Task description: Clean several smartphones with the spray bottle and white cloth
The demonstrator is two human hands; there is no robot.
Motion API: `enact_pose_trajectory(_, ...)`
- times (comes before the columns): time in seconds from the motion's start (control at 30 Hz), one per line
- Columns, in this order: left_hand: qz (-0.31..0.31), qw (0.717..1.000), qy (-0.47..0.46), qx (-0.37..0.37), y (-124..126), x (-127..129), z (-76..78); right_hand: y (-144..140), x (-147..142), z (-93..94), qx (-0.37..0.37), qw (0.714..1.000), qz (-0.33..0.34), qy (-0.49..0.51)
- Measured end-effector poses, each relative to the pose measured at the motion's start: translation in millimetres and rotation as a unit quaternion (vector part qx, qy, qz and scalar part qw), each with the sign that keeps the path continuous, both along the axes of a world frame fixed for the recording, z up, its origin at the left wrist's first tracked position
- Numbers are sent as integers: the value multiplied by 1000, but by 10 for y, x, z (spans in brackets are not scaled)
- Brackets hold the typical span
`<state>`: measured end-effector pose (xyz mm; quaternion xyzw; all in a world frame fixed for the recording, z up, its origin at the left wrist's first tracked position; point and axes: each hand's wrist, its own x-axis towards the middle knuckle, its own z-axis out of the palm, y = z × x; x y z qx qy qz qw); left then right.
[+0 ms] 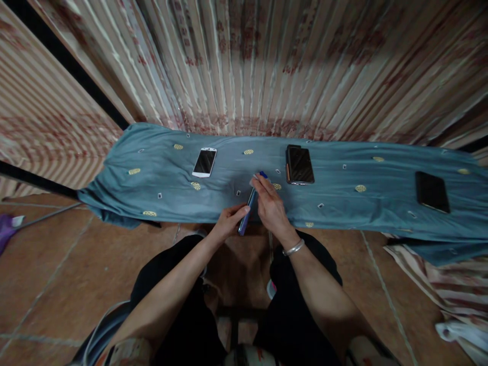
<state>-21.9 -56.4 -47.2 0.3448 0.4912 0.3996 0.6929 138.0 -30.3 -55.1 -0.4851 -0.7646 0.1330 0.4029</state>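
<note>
My left hand (230,219) grips the near end of a thin blue phone (247,211) held on edge over the front of a table covered with a blue-grey cloth (152,198). My right hand (270,204), with a silver bangle on the wrist, rests on the far end of the same phone, fingertips at a small blue piece (263,175) near its top. A white phone (205,162) lies face up to the left. A dark phone stack (299,164) lies just right of my hands.
Another black phone (431,191) lies far right on the cloth. Striped curtains (267,66) hang behind the table. Tiled floor (57,274) spreads on the left; a folded striped cloth (450,284) lies at the lower right. My knees in black trousers sit below the table edge.
</note>
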Motion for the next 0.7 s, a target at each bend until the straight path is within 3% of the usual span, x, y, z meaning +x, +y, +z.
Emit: enact_pose_trajectory(0.7, -13, 998, -58, -23, -17, -32, 128, 107, 75, -148, -91, 992, -49, 77)
